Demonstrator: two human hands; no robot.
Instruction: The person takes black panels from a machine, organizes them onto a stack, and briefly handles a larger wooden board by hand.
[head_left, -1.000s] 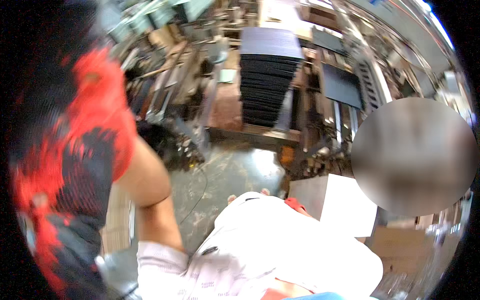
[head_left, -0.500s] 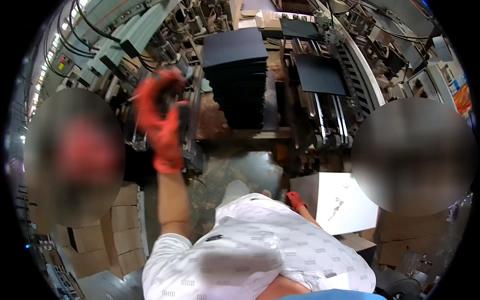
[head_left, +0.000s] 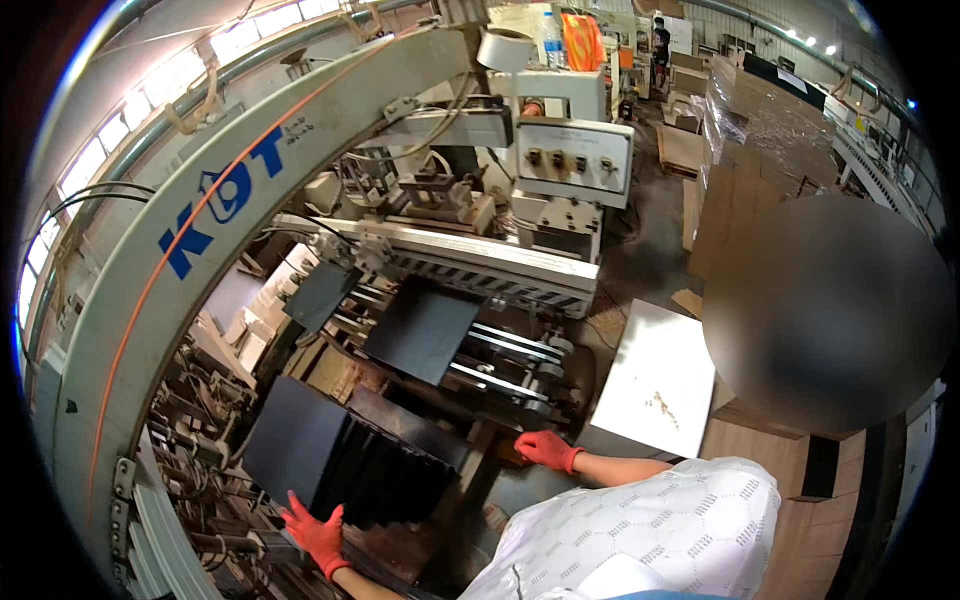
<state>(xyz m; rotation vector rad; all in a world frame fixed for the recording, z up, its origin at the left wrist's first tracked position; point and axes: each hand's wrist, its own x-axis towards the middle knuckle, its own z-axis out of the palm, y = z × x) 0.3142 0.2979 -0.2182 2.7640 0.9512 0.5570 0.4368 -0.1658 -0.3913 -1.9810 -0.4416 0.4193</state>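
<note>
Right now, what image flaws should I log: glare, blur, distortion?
Head view: windows at upper left glare white; the pale machine beam bows along the rim; a round blurred patch hides detail at right; the left hand and right hand look fairly sharp.

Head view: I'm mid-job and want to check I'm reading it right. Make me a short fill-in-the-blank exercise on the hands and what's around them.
1. The gloves on the left hand and the right hand are coloured ____.
2. Of the two hands, the one nearer the top sheet of the tall dark stack is the ____ one.
3. The flat top of the box to the right of the right hand is coloured ____.

Missing words: red; left; white.
</note>
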